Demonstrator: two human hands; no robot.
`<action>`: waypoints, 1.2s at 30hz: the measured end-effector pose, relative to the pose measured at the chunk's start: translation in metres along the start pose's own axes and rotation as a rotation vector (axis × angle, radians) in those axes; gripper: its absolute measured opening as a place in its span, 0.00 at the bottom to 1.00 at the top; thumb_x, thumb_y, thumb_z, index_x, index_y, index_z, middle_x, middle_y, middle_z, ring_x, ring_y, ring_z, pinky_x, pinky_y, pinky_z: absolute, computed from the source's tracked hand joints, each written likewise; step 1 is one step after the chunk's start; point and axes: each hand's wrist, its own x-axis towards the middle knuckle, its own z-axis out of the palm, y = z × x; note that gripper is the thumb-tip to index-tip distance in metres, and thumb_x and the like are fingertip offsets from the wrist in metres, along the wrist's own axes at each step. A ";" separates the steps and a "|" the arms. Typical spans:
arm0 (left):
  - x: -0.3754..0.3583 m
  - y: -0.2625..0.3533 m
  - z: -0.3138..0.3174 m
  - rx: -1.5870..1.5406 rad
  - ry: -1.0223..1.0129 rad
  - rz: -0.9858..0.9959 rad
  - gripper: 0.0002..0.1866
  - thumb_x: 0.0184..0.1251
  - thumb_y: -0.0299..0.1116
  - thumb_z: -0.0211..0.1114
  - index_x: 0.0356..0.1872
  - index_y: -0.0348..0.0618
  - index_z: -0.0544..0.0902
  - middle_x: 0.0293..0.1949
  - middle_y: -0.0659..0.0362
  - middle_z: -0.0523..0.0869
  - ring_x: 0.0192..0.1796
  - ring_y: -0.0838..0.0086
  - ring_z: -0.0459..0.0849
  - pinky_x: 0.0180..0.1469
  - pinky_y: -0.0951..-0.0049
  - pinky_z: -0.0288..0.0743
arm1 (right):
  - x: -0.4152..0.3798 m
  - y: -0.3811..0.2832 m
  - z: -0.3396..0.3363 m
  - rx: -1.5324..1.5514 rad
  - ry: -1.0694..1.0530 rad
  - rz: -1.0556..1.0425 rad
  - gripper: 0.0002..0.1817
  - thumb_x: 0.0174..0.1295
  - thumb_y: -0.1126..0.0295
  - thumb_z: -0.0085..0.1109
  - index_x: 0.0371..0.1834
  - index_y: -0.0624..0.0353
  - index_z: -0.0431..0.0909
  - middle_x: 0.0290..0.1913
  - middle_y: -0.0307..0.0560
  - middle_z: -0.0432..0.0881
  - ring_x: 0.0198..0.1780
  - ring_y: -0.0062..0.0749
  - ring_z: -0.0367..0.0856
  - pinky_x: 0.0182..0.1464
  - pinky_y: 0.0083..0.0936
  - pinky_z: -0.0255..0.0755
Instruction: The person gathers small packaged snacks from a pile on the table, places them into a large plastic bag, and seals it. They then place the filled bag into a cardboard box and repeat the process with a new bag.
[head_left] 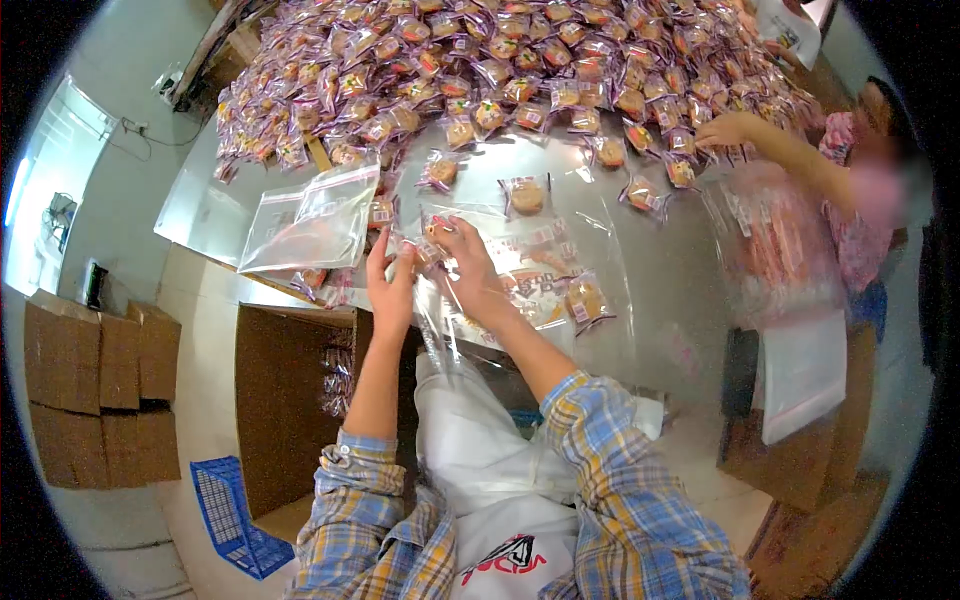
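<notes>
My left hand (390, 285) and my right hand (472, 270) are close together over the near edge of the metal table. Both are closed around small plastic-wrapped cakes (428, 254), partly hidden by my fingers. Another wrapped cake (383, 211) lies just past my left fingertips. Under and beside my right hand is a clear printed plastic bag (540, 262), spread on the tabletop. One wrapped cake (525, 195) sits beyond it, and another (586, 300) is to its right. Left of my hands lies a clear zip-type bag (310, 222).
A large heap of wrapped cakes (500, 60) covers the table's far side. At right, a co-worker's arm (780, 150) reaches to the heap, near a filled clear bag (780, 240). Below left stand an open cardboard box (290, 400) and a blue crate (235, 510).
</notes>
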 end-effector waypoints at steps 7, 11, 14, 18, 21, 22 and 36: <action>-0.025 0.016 0.028 -0.229 -0.080 -0.019 0.44 0.82 0.41 0.60 0.84 0.36 0.41 0.74 0.47 0.69 0.71 0.65 0.73 0.67 0.69 0.74 | -0.002 -0.010 -0.006 -0.001 0.023 -0.103 0.18 0.66 0.73 0.67 0.59 0.53 0.84 0.81 0.61 0.61 0.79 0.58 0.64 0.76 0.41 0.66; -0.024 0.025 0.025 -0.314 -0.172 -0.084 0.48 0.82 0.42 0.60 0.85 0.38 0.34 0.79 0.46 0.62 0.75 0.61 0.69 0.75 0.65 0.63 | -0.002 -0.003 -0.002 -0.065 -0.007 -0.194 0.23 0.64 0.79 0.63 0.63 0.49 0.82 0.84 0.60 0.55 0.82 0.59 0.59 0.73 0.41 0.70; -0.022 0.015 0.017 -0.192 -0.242 0.010 0.48 0.81 0.39 0.61 0.85 0.38 0.35 0.81 0.46 0.59 0.77 0.61 0.66 0.77 0.65 0.60 | -0.003 0.004 0.001 0.025 -0.085 -0.101 0.27 0.63 0.80 0.63 0.67 0.49 0.77 0.84 0.60 0.55 0.79 0.57 0.64 0.69 0.40 0.76; -0.024 0.016 0.013 -0.169 -0.156 0.011 0.43 0.78 0.28 0.59 0.84 0.33 0.41 0.78 0.45 0.64 0.77 0.62 0.66 0.78 0.64 0.58 | -0.003 0.000 0.012 -0.007 0.117 -0.041 0.32 0.62 0.75 0.68 0.71 0.56 0.69 0.73 0.59 0.72 0.68 0.53 0.77 0.62 0.40 0.79; -0.027 0.019 0.011 -0.258 -0.238 0.031 0.40 0.77 0.28 0.60 0.82 0.34 0.47 0.74 0.48 0.69 0.73 0.65 0.69 0.75 0.65 0.62 | -0.004 0.003 0.007 -0.239 0.189 -0.210 0.38 0.59 0.73 0.72 0.74 0.56 0.65 0.65 0.59 0.78 0.62 0.50 0.80 0.59 0.39 0.78; -0.027 0.016 0.011 -0.248 -0.251 0.042 0.40 0.77 0.28 0.61 0.82 0.35 0.48 0.74 0.48 0.69 0.73 0.66 0.70 0.75 0.65 0.62 | -0.003 0.004 0.008 -0.191 0.182 -0.200 0.38 0.58 0.73 0.72 0.73 0.55 0.67 0.63 0.58 0.79 0.61 0.50 0.80 0.59 0.38 0.77; -0.034 0.022 0.007 -0.212 -0.385 -0.067 0.50 0.70 0.21 0.52 0.85 0.41 0.30 0.82 0.49 0.56 0.78 0.63 0.62 0.79 0.69 0.53 | 0.002 -0.010 0.000 -0.087 0.133 -0.015 0.21 0.62 0.66 0.72 0.55 0.57 0.77 0.36 0.55 0.86 0.38 0.51 0.87 0.43 0.42 0.79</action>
